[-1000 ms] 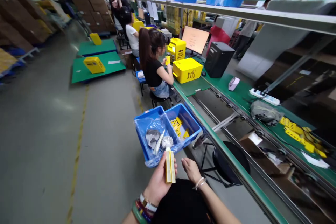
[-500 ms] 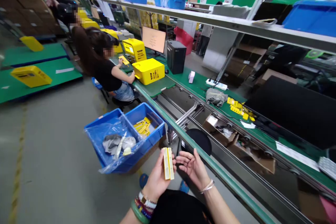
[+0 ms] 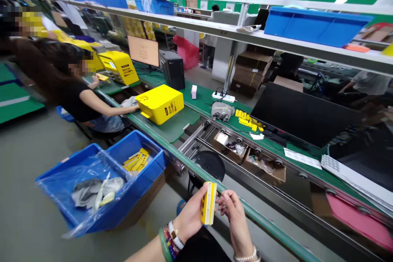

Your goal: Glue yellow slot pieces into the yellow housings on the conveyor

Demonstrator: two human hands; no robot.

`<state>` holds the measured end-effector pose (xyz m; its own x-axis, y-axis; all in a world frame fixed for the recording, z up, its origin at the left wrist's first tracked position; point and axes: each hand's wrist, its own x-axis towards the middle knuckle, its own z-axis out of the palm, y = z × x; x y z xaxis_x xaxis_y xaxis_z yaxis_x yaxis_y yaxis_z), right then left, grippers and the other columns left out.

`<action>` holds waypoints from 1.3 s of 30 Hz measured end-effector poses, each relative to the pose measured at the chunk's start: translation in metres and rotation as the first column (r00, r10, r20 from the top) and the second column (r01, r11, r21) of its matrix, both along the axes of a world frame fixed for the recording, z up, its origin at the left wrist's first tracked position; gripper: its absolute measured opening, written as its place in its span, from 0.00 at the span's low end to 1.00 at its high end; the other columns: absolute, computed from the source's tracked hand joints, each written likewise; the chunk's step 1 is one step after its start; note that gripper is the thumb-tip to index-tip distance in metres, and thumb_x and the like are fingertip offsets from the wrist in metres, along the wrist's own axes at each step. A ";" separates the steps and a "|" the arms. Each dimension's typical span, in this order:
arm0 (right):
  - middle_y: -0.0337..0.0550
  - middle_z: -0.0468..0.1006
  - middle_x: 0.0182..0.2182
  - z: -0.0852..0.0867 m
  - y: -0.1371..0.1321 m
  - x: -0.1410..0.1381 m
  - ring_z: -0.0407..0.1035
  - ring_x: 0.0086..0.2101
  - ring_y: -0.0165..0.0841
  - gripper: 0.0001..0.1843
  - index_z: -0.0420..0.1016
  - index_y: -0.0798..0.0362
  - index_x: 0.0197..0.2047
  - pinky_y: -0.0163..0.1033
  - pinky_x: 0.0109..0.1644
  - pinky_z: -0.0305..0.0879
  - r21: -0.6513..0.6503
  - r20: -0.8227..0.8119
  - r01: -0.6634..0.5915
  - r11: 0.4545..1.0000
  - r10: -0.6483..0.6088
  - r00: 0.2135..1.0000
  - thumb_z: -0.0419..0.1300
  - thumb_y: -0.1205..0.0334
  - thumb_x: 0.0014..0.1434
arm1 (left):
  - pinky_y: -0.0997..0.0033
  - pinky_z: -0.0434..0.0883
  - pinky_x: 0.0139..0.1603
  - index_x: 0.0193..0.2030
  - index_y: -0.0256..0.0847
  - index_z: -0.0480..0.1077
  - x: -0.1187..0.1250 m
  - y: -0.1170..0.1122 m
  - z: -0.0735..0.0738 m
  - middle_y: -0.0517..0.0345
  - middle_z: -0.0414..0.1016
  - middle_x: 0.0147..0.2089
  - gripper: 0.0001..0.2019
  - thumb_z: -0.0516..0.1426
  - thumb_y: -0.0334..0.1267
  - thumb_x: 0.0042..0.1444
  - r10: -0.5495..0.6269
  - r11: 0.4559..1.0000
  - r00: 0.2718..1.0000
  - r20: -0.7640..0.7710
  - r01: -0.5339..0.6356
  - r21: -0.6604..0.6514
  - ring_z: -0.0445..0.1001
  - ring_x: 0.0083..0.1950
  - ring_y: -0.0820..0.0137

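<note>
Checking the hands first: what does each one have?

— The left hand (image 3: 190, 208) is closed around a small yellow-and-cream bar (image 3: 208, 204), its fingers wrapped behind it and the thumb along the near side.

And the right hand (image 3: 236, 217)?

— It's half-curled just beside the bar, with its fingertips (image 3: 221, 199) against the bar's edge. I can't tell whether it is gripping or only touching.

Where's the bar relative to everything else?

— It's held up between the two hands, just in front of a green-edged bench rail (image 3: 251, 217), and it stands almost upright with a slight tilt.

What's nearest on the floor?

— A blue divided crate (image 3: 132, 141) sits to the left of the hands. One compartment holds loose yellow pieces (image 3: 136, 160). The other is lined with a clear plastic bag (image 3: 59, 194) around a grey bundle (image 3: 84, 194).

Anyone else working nearby?

— Yes, a seated co-worker (image 3: 72, 100) in a black top is further along the bench, with one hand reaching toward a large yellow case (image 3: 159, 104).
</note>
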<state>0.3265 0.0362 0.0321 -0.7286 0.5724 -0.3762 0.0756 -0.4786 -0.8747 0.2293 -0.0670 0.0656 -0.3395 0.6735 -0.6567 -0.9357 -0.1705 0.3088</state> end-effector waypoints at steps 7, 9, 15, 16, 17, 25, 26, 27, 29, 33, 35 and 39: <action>0.39 0.73 0.25 0.017 0.009 0.004 0.64 0.25 0.31 0.22 0.76 0.52 0.35 0.35 0.27 0.60 0.110 0.044 -0.009 0.994 0.004 0.999 0.65 0.41 0.51 | 0.69 0.72 0.41 0.36 0.35 0.75 0.016 0.027 -0.010 0.51 0.77 0.33 0.11 0.62 0.43 0.55 -0.090 0.990 0.993 -0.079 0.098 0.106 0.76 0.33 0.68; 0.38 0.70 0.22 0.013 0.012 -0.001 0.61 0.23 0.30 0.21 0.75 0.52 0.31 0.35 0.25 0.57 0.106 0.079 -0.037 0.994 0.029 0.996 0.66 0.40 0.49 | 0.68 0.72 0.42 0.38 0.36 0.75 0.013 0.029 -0.012 0.50 0.78 0.35 0.10 0.62 0.42 0.56 -0.092 0.989 0.991 -0.099 0.103 0.107 0.76 0.34 0.68; 0.36 0.66 0.20 0.004 0.015 -0.038 0.58 0.22 0.29 0.21 0.71 0.52 0.28 0.35 0.24 0.53 0.167 0.141 -0.034 0.985 0.010 0.990 0.66 0.41 0.49 | 0.66 0.74 0.39 0.40 0.34 0.76 -0.024 0.018 -0.014 0.46 0.79 0.36 0.13 0.60 0.44 0.58 -0.055 0.992 0.998 0.024 0.052 0.113 0.78 0.37 0.62; 0.35 0.66 0.21 0.005 0.014 -0.047 0.57 0.23 0.28 0.21 0.71 0.52 0.28 0.34 0.24 0.53 0.170 0.139 -0.029 0.985 0.005 0.990 0.66 0.42 0.49 | 0.65 0.74 0.37 0.41 0.34 0.76 -0.034 0.014 -0.013 0.45 0.79 0.36 0.14 0.60 0.44 0.58 -0.058 0.992 0.997 0.045 0.052 0.112 0.78 0.37 0.61; 0.35 0.67 0.21 0.007 0.014 -0.058 0.58 0.22 0.28 0.20 0.70 0.52 0.28 0.34 0.24 0.52 0.162 0.138 -0.030 0.986 0.008 0.990 0.66 0.43 0.49 | 0.65 0.74 0.36 0.42 0.34 0.75 -0.045 0.010 -0.013 0.45 0.79 0.36 0.14 0.60 0.44 0.58 -0.048 0.993 0.997 0.061 0.041 0.110 0.78 0.36 0.61; 0.31 0.68 0.18 0.009 0.002 -0.157 0.60 0.20 0.24 0.20 0.66 0.52 0.25 0.30 0.24 0.56 -0.127 0.095 0.010 0.992 0.002 0.995 0.69 0.47 0.46 | 0.67 0.74 0.39 0.47 0.37 0.73 -0.140 -0.040 -0.025 0.55 0.77 0.37 0.15 0.65 0.33 0.52 0.154 0.988 0.987 -0.041 -0.153 0.009 0.77 0.36 0.67; 0.30 0.69 0.18 0.007 -0.001 -0.170 0.60 0.20 0.24 0.20 0.67 0.52 0.25 0.30 0.24 0.56 -0.152 0.095 -0.004 0.988 0.019 0.995 0.69 0.48 0.46 | 0.68 0.74 0.38 0.47 0.37 0.73 -0.151 -0.046 -0.029 0.56 0.76 0.36 0.15 0.65 0.32 0.52 0.151 0.989 0.986 -0.071 -0.151 0.011 0.76 0.34 0.69; 0.30 0.69 0.18 0.004 -0.003 -0.182 0.61 0.20 0.23 0.19 0.69 0.53 0.25 0.30 0.24 0.57 -0.181 0.096 -0.021 0.983 0.039 0.995 0.70 0.49 0.46 | 0.70 0.73 0.36 0.47 0.37 0.74 -0.162 -0.052 -0.032 0.58 0.75 0.33 0.16 0.65 0.32 0.51 0.144 0.990 0.985 -0.100 -0.142 0.019 0.74 0.31 0.72; 0.33 0.73 0.20 -0.001 -0.009 -0.205 0.63 0.21 0.24 0.16 0.74 0.55 0.29 0.30 0.25 0.60 -0.251 0.099 -0.062 0.966 0.089 0.991 0.71 0.53 0.45 | 0.72 0.71 0.34 0.47 0.36 0.74 -0.181 -0.061 -0.037 0.61 0.71 0.29 0.16 0.66 0.31 0.50 0.130 0.991 0.981 -0.146 -0.127 0.031 0.70 0.27 0.76; 0.40 0.81 0.29 -0.012 -0.022 -0.248 0.72 0.27 0.29 0.19 0.77 0.56 0.42 0.33 0.31 0.68 -0.413 0.097 -0.089 0.906 0.141 0.985 0.71 0.61 0.45 | 0.73 0.70 0.34 0.46 0.37 0.75 -0.214 -0.073 -0.043 0.62 0.69 0.29 0.17 0.67 0.30 0.48 0.115 0.993 0.964 -0.238 -0.117 0.004 0.69 0.28 0.75; 0.41 0.81 0.31 -0.019 -0.029 -0.266 0.74 0.28 0.30 0.18 0.76 0.56 0.43 0.34 0.32 0.70 -0.491 0.103 -0.074 0.868 0.142 0.984 0.69 0.62 0.49 | 0.73 0.69 0.35 0.47 0.38 0.75 -0.229 -0.077 -0.045 0.61 0.70 0.31 0.18 0.67 0.30 0.47 0.123 0.992 0.945 -0.304 -0.128 0.004 0.69 0.29 0.75; 0.41 0.81 0.28 -0.036 -0.043 -0.295 0.74 0.25 0.28 0.09 0.75 0.58 0.41 0.30 0.27 0.70 -0.608 0.160 -0.031 0.793 0.161 0.974 0.64 0.66 0.55 | 0.75 0.68 0.35 0.45 0.37 0.76 -0.254 -0.084 -0.050 0.59 0.73 0.31 0.19 0.68 0.27 0.43 0.112 0.989 0.892 -0.437 -0.144 -0.040 0.70 0.30 0.74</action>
<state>0.0318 -0.0066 -0.0036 -0.6426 0.1160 -0.7573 0.2853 -0.8812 -0.3771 -0.0243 -0.1510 0.0154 -0.6808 0.5632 -0.4682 -0.6782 -0.2432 0.6935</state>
